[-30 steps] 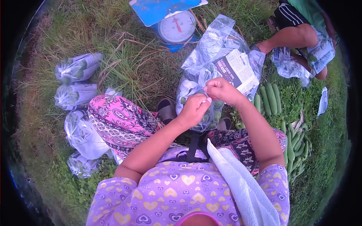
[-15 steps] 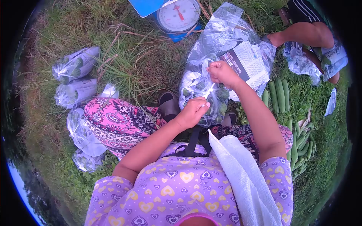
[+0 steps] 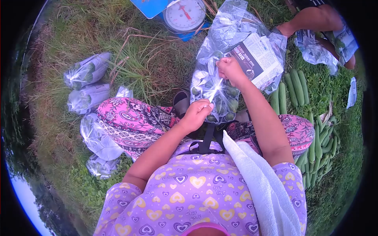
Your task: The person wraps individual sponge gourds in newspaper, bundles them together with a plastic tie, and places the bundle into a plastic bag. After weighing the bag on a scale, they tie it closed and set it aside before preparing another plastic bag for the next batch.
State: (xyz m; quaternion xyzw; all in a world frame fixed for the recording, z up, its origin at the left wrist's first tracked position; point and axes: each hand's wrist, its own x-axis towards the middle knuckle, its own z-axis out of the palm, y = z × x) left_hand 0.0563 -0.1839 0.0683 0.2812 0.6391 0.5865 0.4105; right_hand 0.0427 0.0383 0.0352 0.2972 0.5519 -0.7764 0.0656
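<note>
In front of my crossed legs lies a clear plastic bag (image 3: 221, 105) with rounded green vegetables inside. Its plastic is gathered into tight bright creases between my hands. My left hand (image 3: 198, 114) is closed in a pinch on the gathered plastic at the near side. Over the far part of the bag, my right hand (image 3: 231, 71) is closed with thumb and finger together; what it pinches is too small to make out. Under and beyond it spreads a larger clear plastic sheet or bag (image 3: 230, 29), with a printed newspaper (image 3: 258, 59) on it.
A blue dial scale (image 3: 184, 15) stands beyond on the grass. To the left lie several filled plastic bags (image 3: 87, 70). Long green gourds (image 3: 296, 88) and a pile of slender green vegetables (image 3: 321, 145) are at the right. Another person's leg (image 3: 311, 21) shows at upper right.
The creased plastic between my hands looks longer and straighter. Both hands stay closed at nearly the same places on the bag. The whole view has shifted slightly.
</note>
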